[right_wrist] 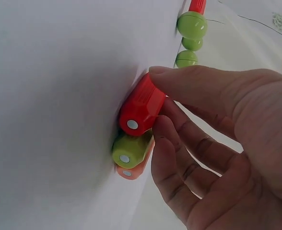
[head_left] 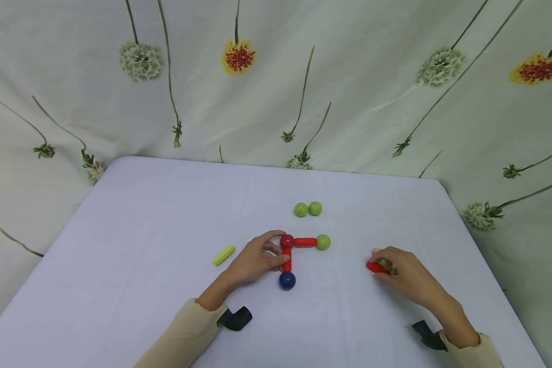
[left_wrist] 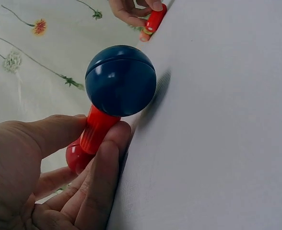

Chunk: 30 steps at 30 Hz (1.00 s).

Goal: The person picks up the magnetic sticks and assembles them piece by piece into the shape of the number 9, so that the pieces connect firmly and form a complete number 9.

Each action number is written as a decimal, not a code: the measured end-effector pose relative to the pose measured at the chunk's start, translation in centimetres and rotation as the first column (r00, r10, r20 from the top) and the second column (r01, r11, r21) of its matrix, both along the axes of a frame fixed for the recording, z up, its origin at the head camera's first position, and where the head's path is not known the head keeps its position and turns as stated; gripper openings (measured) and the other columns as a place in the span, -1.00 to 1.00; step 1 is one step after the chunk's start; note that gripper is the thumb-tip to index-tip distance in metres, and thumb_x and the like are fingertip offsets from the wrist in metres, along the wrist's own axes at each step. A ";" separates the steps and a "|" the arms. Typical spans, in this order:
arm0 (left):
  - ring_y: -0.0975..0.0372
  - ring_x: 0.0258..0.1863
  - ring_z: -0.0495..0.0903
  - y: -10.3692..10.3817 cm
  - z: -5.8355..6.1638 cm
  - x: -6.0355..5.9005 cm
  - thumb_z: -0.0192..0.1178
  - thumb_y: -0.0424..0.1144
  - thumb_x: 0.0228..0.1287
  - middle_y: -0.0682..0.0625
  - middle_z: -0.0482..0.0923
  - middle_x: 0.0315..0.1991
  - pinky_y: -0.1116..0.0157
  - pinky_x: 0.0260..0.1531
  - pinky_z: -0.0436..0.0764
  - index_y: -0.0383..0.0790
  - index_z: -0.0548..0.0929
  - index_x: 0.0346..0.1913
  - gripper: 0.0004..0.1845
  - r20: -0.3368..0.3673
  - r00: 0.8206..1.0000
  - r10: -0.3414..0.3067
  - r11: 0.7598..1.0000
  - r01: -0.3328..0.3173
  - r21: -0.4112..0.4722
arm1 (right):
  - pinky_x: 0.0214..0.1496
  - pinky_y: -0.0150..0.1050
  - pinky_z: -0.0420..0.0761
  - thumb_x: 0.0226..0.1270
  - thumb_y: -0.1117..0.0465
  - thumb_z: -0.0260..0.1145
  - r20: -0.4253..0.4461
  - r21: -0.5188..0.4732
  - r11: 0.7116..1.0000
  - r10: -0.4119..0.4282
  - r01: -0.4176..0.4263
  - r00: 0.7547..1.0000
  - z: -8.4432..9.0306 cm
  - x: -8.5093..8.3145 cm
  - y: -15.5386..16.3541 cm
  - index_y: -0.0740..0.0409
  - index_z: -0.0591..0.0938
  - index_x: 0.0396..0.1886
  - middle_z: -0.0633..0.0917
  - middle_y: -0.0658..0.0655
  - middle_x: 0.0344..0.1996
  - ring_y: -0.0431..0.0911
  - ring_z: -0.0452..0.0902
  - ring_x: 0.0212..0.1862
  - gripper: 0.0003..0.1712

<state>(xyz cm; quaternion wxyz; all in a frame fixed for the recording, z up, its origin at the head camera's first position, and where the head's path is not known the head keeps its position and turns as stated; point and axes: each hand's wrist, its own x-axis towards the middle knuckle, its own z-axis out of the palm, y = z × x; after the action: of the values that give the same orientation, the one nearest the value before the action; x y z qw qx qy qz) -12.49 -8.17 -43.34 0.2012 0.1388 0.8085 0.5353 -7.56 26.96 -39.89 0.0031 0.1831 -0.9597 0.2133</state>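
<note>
My left hand (head_left: 257,257) pinches a red magnetic rod (left_wrist: 99,128) between thumb and fingers. A dark blue ball (head_left: 287,280) sits on that rod's near end and a red ball (head_left: 286,241) on its far end. From the red ball a second red rod (head_left: 305,242) runs right to a light green ball (head_left: 323,242), forming a corner. At the right, my right hand (head_left: 407,273) pinches a loose red rod (right_wrist: 142,106) by thumb and fingertips. Against it lie a yellow-green rod (right_wrist: 131,151) and an orange rod (right_wrist: 134,171), both with silvery end discs.
Two light green balls (head_left: 301,209) lie side by side behind the joined pieces. A yellow-green rod (head_left: 223,255) lies left of my left hand. The white-covered table (head_left: 165,204) ends at a flower-patterned cloth (head_left: 359,122) hanging behind it.
</note>
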 end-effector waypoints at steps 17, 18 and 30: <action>0.24 -0.10 0.58 -0.8 1.2 0.1 0.46 -0.07 -0.08 0.00 0.37 0.15 0.25 -0.11 0.60 0.18 0.11 0.41 -0.02 0.034 0.989 -0.141 0.989 0.142 -0.047 | -0.19 -0.29 0.56 0.01 0.30 0.46 -0.031 0.092 0.995 0.026 -0.023 0.999 -0.6 -0.2 -1.5 0.02 0.65 -0.19 0.65 -0.11 -0.32 -0.28 0.49 -0.30 -0.68; 0.22 -0.10 0.58 -0.9 1.3 0.1 0.49 -0.09 -0.12 -0.01 0.34 0.17 0.24 -0.10 0.61 0.20 0.09 0.41 0.03 0.039 0.986 -0.162 0.986 0.163 -0.043 | -0.19 -0.28 0.56 0.02 0.30 0.46 -0.038 0.093 0.995 0.034 -0.030 0.999 -0.6 -0.2 -1.6 0.02 0.65 -0.19 0.65 -0.12 -0.32 -0.28 0.50 -0.29 -0.69; 0.25 -0.31 0.57 -0.7 1.3 0.3 0.52 -0.09 -0.17 0.02 -0.14 0.45 0.38 -0.27 0.60 0.17 0.08 0.43 0.08 -0.054 0.979 -0.194 0.979 0.190 -0.077 | -0.17 -0.24 0.58 0.05 0.33 0.43 -0.064 0.109 0.994 0.034 -0.027 0.997 -0.9 -0.6 -3.1 0.00 0.63 -0.16 0.65 -0.07 -0.31 -0.23 0.51 -0.26 -0.67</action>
<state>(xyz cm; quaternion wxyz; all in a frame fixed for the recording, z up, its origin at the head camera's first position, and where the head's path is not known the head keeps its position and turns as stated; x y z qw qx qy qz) -12.18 -8.91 -42.02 0.2320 0.2253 0.8157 0.4797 -8.20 23.90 -40.74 0.0216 0.2044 -0.9663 0.1551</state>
